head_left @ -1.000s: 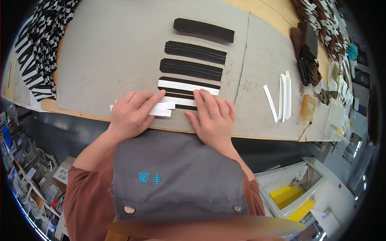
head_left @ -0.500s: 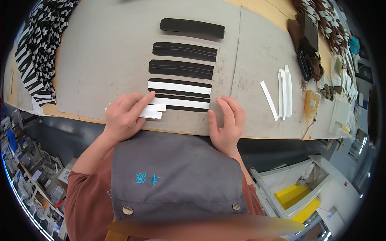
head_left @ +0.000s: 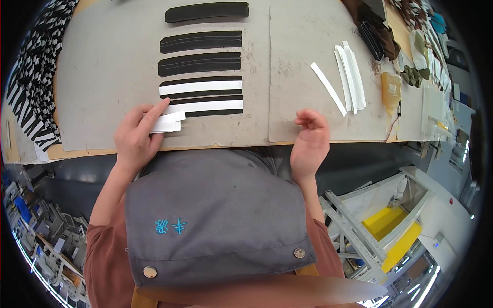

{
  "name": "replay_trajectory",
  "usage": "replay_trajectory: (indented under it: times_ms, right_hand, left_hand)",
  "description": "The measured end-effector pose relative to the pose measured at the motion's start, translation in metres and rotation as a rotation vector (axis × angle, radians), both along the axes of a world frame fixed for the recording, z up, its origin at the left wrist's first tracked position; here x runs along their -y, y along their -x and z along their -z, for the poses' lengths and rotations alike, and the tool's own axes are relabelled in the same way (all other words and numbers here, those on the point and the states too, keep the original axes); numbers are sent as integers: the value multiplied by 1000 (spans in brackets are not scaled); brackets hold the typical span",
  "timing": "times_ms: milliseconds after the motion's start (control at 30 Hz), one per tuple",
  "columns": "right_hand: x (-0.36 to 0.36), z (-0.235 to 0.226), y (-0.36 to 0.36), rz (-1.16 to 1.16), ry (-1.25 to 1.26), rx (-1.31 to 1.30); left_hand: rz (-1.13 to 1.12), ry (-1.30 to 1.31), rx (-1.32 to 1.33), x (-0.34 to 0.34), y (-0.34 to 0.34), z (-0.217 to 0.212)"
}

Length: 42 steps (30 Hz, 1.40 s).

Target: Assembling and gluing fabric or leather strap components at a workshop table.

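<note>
The left hand [head_left: 138,133] grips a few white strips [head_left: 167,123], its index fingertip at the left end of the nearest black-and-white band [head_left: 214,106]. The right hand [head_left: 310,138] holds nothing, its fingers loosely curled at the near edge of the surface [head_left: 113,77], well right of that band. Blue stitched characters [head_left: 172,226] mark the grey apron [head_left: 221,200] on the near side. Beyond the left hand, a second black-and-white band [head_left: 200,87], two black bands with pale lines [head_left: 199,65] and a plain black band [head_left: 207,12] lie in a row. Far right of the right hand lie a single white strip [head_left: 328,89], a white stack [head_left: 350,79] and a yellowish bottle [head_left: 391,90].
</note>
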State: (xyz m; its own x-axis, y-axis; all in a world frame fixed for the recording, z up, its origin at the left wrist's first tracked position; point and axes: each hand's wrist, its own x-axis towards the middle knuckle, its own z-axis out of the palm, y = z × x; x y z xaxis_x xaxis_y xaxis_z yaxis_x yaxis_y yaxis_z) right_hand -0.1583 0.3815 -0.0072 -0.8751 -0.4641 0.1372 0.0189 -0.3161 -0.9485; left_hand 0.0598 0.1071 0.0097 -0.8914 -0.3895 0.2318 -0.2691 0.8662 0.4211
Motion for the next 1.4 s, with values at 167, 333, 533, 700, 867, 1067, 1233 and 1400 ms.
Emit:
replay_trajectory:
  times_ms: [167, 333, 533, 700, 867, 1067, 1233, 1400]
  right_hand:
    - [-12, -2, -10, -72, -742, -823]
    - [-7, -12, -15, 37, -828, -1103]
    - [-14, -26, -11, 70, -558, -980]
    - [-9, -57, -14, -5, -284, -835]
    - [28, -69, -21, -360, -186, -794]
    - [83, -68, -54, -479, -364, -806]
    - [87, -62, -63, -428, -324, -774]
    - [77, -51, -65, -484, -266, -509]
  left_hand:
    - [-14, 33, -3, 0, 2, 4]
    - [-1, -11, -138, 6, 2, -3]
    - [-42, 160, -204, 1, -12, 14]
    - [2, 142, -290, -5, -11, 16]
    - [-25, 1, -390, -26, -15, -5]
    - [262, -718, -256, -44, 1, -26]
    - [389, -958, -304, -51, 4, -24]
    - [296, -1092, -391, -64, 4, -19]
